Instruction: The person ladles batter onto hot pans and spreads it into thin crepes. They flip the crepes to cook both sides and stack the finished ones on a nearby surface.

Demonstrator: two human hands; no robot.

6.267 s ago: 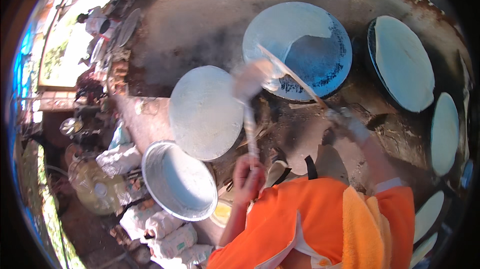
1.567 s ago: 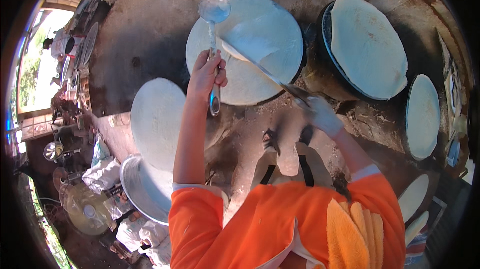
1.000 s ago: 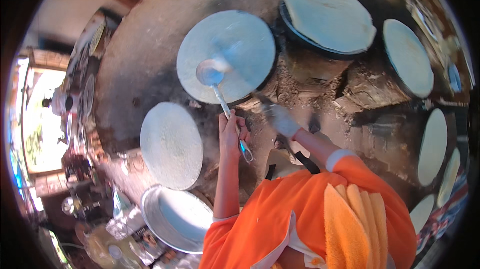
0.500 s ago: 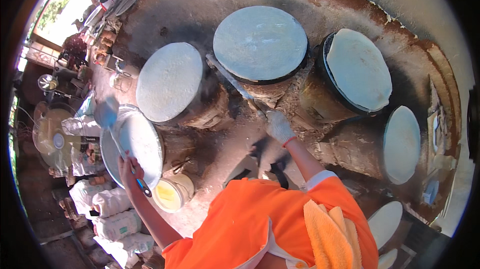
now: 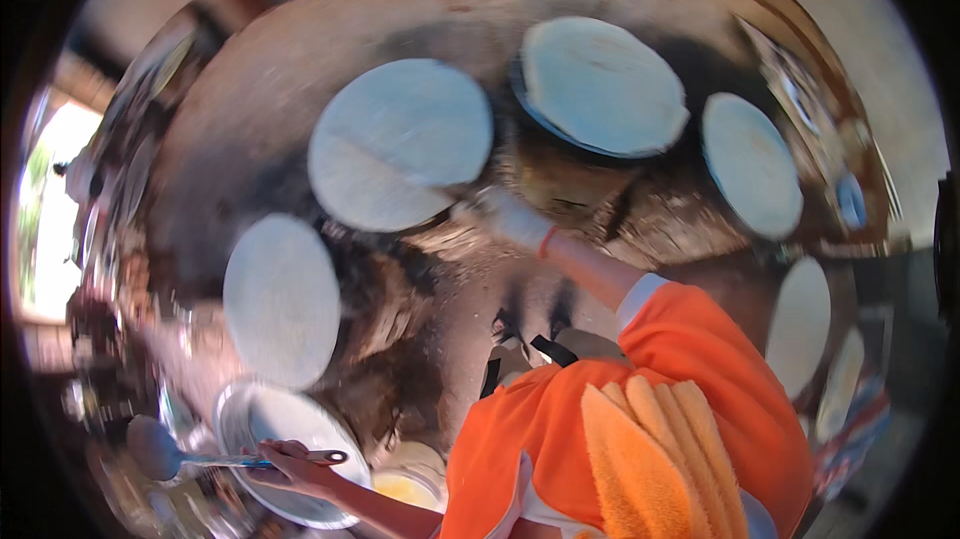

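Note:
My right hand (image 5: 515,222), in a pale work glove, is closed round the handle of a long thin spatula (image 5: 455,201). Its blade is blurred and runs slantwise across the pale flatbread (image 5: 430,119) on the middle round griddle; whether it lies over or under the sheet I cannot tell. At the lower left, my bare left hand (image 5: 290,466) grips a ladle by its handle. The ladle's round bowl (image 5: 155,449) hangs past the outer edge of a wide metal basin (image 5: 232,409), which holds whitish stuff.
Another flatbread (image 5: 600,84) covers the griddle to the right. Pale rounds also lie on the griddles at far right (image 5: 752,167) and left (image 5: 282,299). Below the basin's right side stands a bucket (image 5: 410,474) with yellow contents. More pale discs (image 5: 800,324) are at my right side.
My view has turned to the right, shifting the griddles leftward. The spatula has moved from beside the middle griddle to across it. The ladle has swung outward, away from over the basin.

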